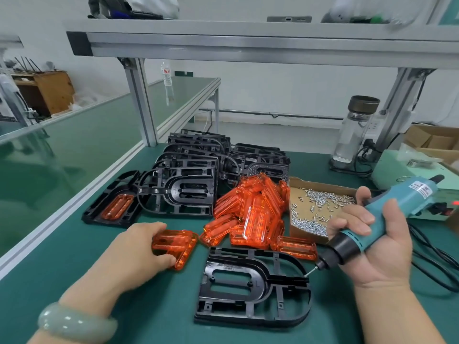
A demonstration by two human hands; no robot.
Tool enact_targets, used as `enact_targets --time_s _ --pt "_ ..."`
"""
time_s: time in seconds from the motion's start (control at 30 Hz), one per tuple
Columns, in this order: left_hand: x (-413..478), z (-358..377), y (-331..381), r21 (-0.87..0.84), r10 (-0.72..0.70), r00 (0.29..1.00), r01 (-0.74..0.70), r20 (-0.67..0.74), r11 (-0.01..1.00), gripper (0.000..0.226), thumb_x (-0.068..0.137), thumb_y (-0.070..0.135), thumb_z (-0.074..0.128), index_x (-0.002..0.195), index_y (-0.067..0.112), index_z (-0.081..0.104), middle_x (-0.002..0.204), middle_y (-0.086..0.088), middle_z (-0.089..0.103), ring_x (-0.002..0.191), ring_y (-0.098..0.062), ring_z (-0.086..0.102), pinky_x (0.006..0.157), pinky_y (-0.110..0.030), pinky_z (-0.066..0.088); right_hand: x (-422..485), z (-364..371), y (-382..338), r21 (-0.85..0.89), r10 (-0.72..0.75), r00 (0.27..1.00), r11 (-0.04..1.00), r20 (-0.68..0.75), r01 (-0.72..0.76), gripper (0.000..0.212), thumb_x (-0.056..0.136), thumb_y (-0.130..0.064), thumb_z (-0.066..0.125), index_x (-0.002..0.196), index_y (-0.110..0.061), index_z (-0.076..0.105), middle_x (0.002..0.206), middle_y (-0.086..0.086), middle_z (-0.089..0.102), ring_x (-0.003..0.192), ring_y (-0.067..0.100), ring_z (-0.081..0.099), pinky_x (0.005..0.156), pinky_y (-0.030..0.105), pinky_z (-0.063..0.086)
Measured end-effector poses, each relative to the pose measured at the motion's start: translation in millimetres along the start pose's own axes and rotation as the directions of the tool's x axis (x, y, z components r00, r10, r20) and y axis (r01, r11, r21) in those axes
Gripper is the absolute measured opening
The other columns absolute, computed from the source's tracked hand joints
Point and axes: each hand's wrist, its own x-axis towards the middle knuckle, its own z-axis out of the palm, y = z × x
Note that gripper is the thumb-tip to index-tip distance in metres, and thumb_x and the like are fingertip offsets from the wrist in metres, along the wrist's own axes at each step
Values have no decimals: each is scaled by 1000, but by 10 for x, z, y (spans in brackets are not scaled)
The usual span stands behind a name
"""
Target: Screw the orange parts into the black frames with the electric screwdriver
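A black frame point(253, 286) lies flat on the green mat in front of me, its opening bare. My left hand point(135, 247) grips an orange part point(175, 245) just left of that frame. My right hand point(372, 242) holds the teal electric screwdriver point(387, 214), tilted, with its bit tip over the frame's right upper edge. A heap of orange parts point(250, 212) sits behind the frame. Further back stand stacks of black frames point(196, 170). At far left lies a black frame with an orange part in it point(114, 207).
An open cardboard box of small silver screws point(313, 209) lies right of the orange heap. A glass bottle point(355, 130) stands at the back right. Black cables point(432, 261) run along the right side. An aluminium shelf post point(141, 100) rises at the back left.
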Motion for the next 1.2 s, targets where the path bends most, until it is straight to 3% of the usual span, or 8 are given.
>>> enact_targets --time_s 0.2,0.37,0.43,0.57,0.7,0.9,1.2 --pt "112 33 39 -54 70 997 -68 27 996 65 72 29 79 131 32 52 125 10 59 113 -9 56 99 -24 40 -1 12 28 -25 -6 1000 1000 -9 5 47 60 -34 88 97 -20 64 59 -12 45 45 0 46 59 18 51" --pt "219 15 156 -20 118 993 -119 -31 993 29 72 30 79 96 38 63 83 18 58 81 -5 57 73 -20 39 -8 15 42 -59 1 1000 998 -13 -2 48 59 -36 89 97 -21 63 58 -13 44 44 0 45 60 17 50" --pt "234 34 164 -38 107 993 -110 -58 993 29 72 30 79 95 38 63 83 15 60 79 -5 57 72 -20 39 -8 12 39 -58 2 1000 998 -12 -3 49 59 -36 89 97 -21 62 59 -13 44 44 0 45 60 17 50" --pt "201 86 180 -39 136 988 -139 -71 989 52 70 32 80 118 34 59 102 11 59 88 -7 57 83 -22 43 -6 7 33 -55 3 1000 998 -12 -4 48 59 -35 89 97 -21 63 58 -12 44 44 0 45 59 18 50" --pt "142 55 231 33 181 982 -179 -55 983 36 70 41 78 103 42 64 97 9 57 84 -8 59 79 -24 46 5 3 42 -45 11 1000 999 -3 -11 48 60 -34 89 98 -20 62 58 -11 45 44 0 46 59 19 51" --pt "-24 21 268 39 258 932 -256 -255 966 30 65 40 74 94 37 66 84 16 51 76 0 53 64 -11 34 -5 6 33 -46 10 1000 999 -1 -10 47 60 -35 88 97 -21 63 59 -12 45 45 0 46 60 18 50" --pt "-150 -39 444 105 345 849 -331 -400 938 39 66 35 75 103 26 68 91 14 54 91 -11 54 80 -23 41 -11 20 42 -59 7 1000 998 -3 -8 46 61 -36 87 97 -21 63 59 -13 45 45 0 45 60 18 50"
